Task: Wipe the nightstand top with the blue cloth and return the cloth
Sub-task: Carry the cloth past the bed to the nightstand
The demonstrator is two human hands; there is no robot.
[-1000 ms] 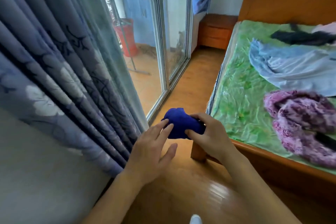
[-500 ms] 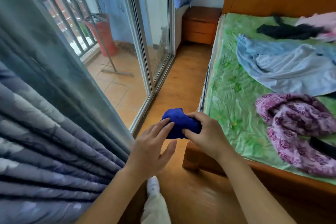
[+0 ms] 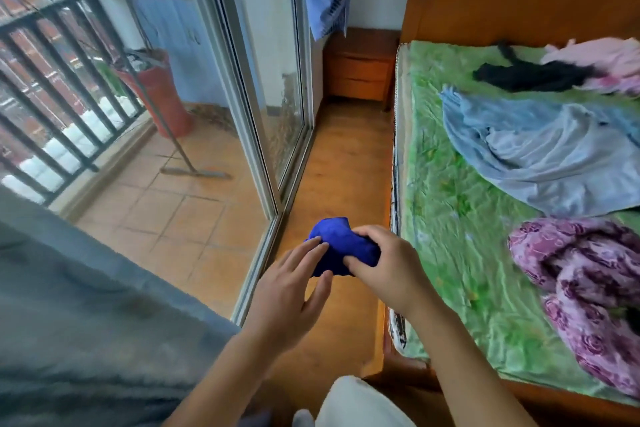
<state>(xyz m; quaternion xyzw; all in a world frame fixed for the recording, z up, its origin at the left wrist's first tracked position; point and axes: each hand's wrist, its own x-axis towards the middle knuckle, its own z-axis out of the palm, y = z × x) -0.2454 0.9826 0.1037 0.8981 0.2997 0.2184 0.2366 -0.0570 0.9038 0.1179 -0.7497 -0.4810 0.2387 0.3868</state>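
Wooden floor [image 3: 346, 163] beside bed [image 3: 450, 236], blue cloth [image 3: 341, 243] in right hand [image 3: 384, 270]

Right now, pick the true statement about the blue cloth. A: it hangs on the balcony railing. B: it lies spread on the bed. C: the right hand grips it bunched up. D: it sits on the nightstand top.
C: the right hand curls its fingers round the bunched blue cloth above the floor, while the left hand touches it with straight fingers.
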